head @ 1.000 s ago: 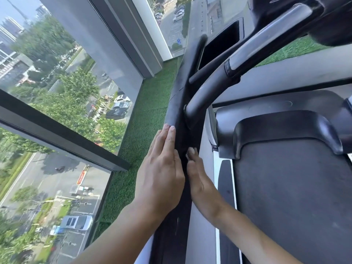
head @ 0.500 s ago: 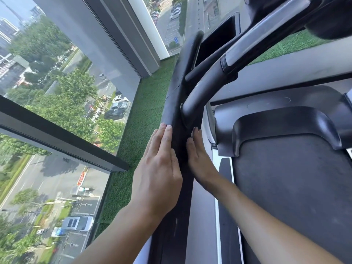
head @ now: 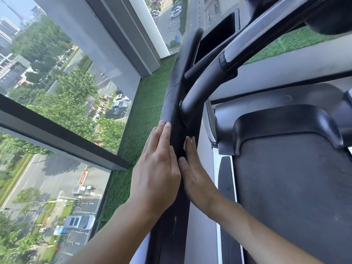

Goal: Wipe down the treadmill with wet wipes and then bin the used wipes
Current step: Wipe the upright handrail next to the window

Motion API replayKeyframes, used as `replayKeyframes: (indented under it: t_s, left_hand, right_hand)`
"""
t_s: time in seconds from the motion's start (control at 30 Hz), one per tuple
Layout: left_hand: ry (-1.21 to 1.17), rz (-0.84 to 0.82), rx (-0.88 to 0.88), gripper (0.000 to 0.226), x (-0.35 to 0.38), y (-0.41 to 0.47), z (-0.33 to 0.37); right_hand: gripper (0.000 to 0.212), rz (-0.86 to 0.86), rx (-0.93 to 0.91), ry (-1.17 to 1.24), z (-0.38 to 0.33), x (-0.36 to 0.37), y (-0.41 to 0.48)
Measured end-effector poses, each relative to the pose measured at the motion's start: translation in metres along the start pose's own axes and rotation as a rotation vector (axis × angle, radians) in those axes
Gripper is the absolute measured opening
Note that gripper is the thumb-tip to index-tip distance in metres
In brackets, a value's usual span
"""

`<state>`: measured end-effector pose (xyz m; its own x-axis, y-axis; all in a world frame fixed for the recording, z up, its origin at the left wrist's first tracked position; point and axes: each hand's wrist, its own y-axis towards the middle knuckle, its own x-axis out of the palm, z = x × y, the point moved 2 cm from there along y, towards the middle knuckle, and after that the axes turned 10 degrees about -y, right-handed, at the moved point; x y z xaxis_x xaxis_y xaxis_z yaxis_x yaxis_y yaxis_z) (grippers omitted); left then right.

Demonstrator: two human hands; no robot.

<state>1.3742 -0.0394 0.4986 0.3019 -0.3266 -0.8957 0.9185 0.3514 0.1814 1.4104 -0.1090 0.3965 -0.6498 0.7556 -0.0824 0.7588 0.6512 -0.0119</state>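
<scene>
The treadmill's black upright post runs up the middle of the head view. My left hand lies flat with straight fingers against the post's left side. On the post's right side my right hand presses flat, fingers straight. A small white edge of a wet wipe shows beside its fingertips; the rest of the wipe is hidden under the hand. Just above my hands the grey handrail joins the post.
The dark running belt and black motor cover fill the right side. A strip of green artificial grass lies left of the post, bounded by a tall glass window over a street. No bin is in view.
My right hand slid up the post's right side, then came a little way back down. My left hand has stayed in about the same place on the left side.
</scene>
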Motion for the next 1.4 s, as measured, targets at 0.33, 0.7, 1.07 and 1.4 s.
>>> replayKeyframes:
  t_s: [0.33, 0.7, 1.07, 1.4]
  left_hand:
    - [-0.026, 0.001, -0.002, 0.060, 0.000, 0.000, -0.002]
    - [-0.095, 0.025, -0.022, 0.058, -0.001, -0.001, -0.005]
    - [-0.092, 0.027, -0.020, 0.058, 0.000, 0.000, -0.005]
    - [-0.072, 0.030, 0.000, 0.050, -0.002, -0.001, -0.002]
  right_hand:
    - [0.056, -0.011, -0.109, -0.015, -0.006, 0.017, -0.021]
    - [0.051, -0.006, -0.105, 0.028, -0.015, 0.007, -0.016]
    - [0.052, 0.000, 0.011, 0.022, 0.000, 0.004, -0.004]
    - [0.063, 0.009, 0.077, 0.019, 0.008, 0.005, -0.004]
